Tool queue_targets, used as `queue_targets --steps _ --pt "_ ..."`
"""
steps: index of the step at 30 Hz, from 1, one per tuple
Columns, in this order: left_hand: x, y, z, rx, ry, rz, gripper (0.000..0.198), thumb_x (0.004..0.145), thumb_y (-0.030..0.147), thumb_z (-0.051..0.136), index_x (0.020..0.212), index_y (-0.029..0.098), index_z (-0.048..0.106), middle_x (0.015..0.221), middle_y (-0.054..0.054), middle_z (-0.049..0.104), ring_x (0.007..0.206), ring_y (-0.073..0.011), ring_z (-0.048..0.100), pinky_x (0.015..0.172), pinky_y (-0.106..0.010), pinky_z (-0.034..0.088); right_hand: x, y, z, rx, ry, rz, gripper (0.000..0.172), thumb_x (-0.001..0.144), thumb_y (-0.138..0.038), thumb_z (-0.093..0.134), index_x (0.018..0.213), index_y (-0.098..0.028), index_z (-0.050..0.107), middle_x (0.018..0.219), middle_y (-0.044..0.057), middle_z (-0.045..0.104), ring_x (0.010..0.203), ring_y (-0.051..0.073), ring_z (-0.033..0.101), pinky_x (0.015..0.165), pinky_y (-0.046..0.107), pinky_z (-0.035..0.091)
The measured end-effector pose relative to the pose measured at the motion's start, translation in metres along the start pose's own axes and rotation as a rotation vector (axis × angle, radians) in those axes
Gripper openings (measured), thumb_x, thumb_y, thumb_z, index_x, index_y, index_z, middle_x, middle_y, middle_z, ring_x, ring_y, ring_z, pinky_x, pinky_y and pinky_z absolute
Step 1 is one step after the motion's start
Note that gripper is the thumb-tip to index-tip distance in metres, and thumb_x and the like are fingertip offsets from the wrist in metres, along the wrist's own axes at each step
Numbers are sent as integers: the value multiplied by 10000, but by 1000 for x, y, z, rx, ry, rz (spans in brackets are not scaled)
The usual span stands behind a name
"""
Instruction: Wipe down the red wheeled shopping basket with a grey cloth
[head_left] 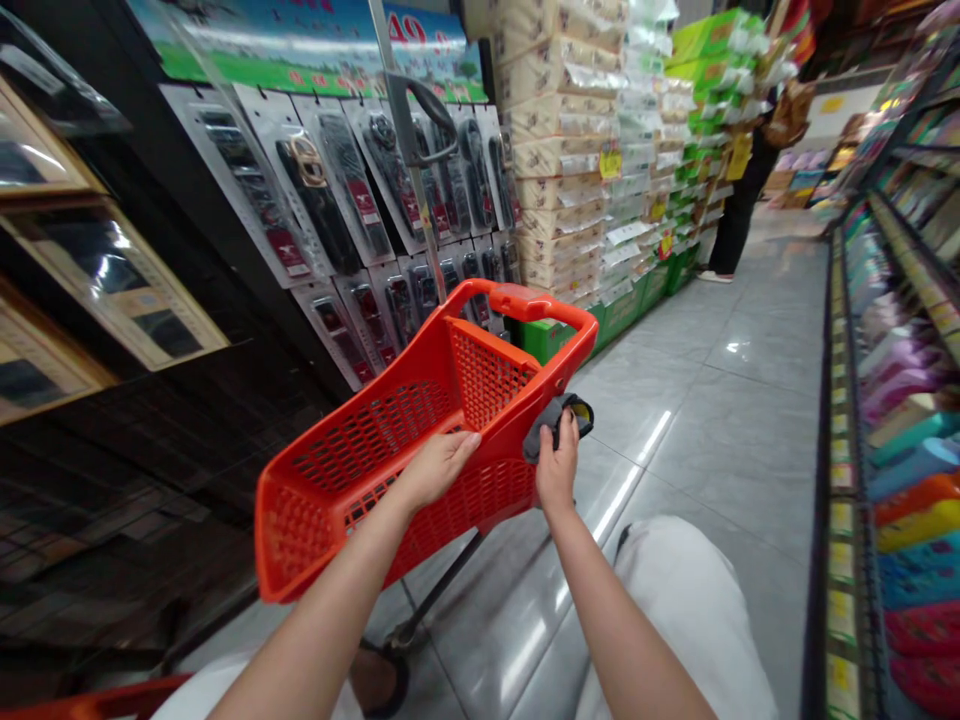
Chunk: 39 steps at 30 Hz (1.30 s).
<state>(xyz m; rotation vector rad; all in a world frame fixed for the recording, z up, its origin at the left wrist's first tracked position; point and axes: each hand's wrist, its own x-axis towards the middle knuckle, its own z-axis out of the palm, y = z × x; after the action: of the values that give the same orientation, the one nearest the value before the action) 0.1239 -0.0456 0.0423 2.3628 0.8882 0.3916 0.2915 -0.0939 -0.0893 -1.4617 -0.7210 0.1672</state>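
Observation:
A red plastic shopping cart [491,445] with perforated walls stands in front of me, its basket tilted in my view. My left hand [442,465] is at the near side rim of the basket, its fingers close together on the edge. Near the handle end, my right hand [557,468] is closed on a soft-looking grey item [534,438] with a black edge and a yellow inside; its exact kind is unclear. This item sits against the outer side of the cart. Inside the basket I see only the red lattice.
Packaged belts [349,185] hang on the left, behind a grey-handled pole [416,120]. Stacked cartons [562,150] line the aisle. Another person in dark trousers [739,215] stands farther along. A shelf with colourful goods [919,500] runs along the right. The floor [720,440] is grey tile.

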Motion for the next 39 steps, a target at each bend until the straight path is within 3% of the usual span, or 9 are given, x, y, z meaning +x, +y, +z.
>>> queue_targets --steps 3,6,9,13,19,28,33,37,39 --pt "1 1 1 3 12 0 519 925 532 303 761 160 625 692 -6 593 661 -151 535 662 -252 425 -5 2 1 30 60 112 609 918 -466 338 1423 -130 391 1391 177 463 1317 262 393 1100 472 295" --pt "1 1 2 7 19 11 519 923 542 299 728 168 601 676 -2 581 659 -152 530 653 -253 421 1 -12 4 11 49 52 625 912 -463 367 1441 -131 364 1458 178 380 1353 259 343 1111 453 279" --pt "3 0 3 7 8 21 524 923 552 285 714 172 578 667 1 569 650 -150 521 650 -254 417 29 -40 4 32 81 -46 626 911 -441 382 1464 -152 323 1518 148 293 1393 234 280 1136 423 247" --pt "6 0 5 2 17 28 515 923 557 276 684 179 531 658 4 547 638 -145 506 650 -257 407 59 -65 -2 89 178 -10 581 932 -412 325 1458 -165 330 1455 143 404 1345 222 361 1127 437 267" --pt "9 -2 7 0 10 53 489 928 544 260 683 191 493 669 -7 532 641 -151 502 667 -270 400 55 -87 -16 -223 -37 -357 502 947 -377 358 1418 -218 426 1523 133 271 1390 254 299 1099 434 310" --pt "11 1 6 -14 5 37 493 921 544 259 687 191 511 699 -24 564 686 -173 540 694 -287 413 189 -102 -56 -410 -17 -451 359 887 -322 441 1116 -141 650 1125 150 631 1092 244 547 985 404 423" --pt "10 0 6 -55 21 36 516 911 558 290 718 179 581 738 -38 632 706 -182 566 721 -296 440 163 -102 -60 -543 -97 -587 342 871 -377 522 1102 -169 666 1218 138 594 1099 251 555 946 382 441" --pt "4 -4 4 -75 24 42 523 911 562 304 741 174 611 774 -47 660 729 -189 585 737 -297 449 143 -109 -68 -675 -310 -746 325 900 -380 518 1129 -203 665 1231 111 597 1106 252 561 940 386 435" --pt "2 -6 3 -71 29 42 528 912 565 303 751 175 619 769 -46 659 737 -191 591 737 -295 449 146 -114 -71 -691 -335 -748 310 910 -362 505 1121 -207 671 1210 109 609 1097 248 567 936 384 437"
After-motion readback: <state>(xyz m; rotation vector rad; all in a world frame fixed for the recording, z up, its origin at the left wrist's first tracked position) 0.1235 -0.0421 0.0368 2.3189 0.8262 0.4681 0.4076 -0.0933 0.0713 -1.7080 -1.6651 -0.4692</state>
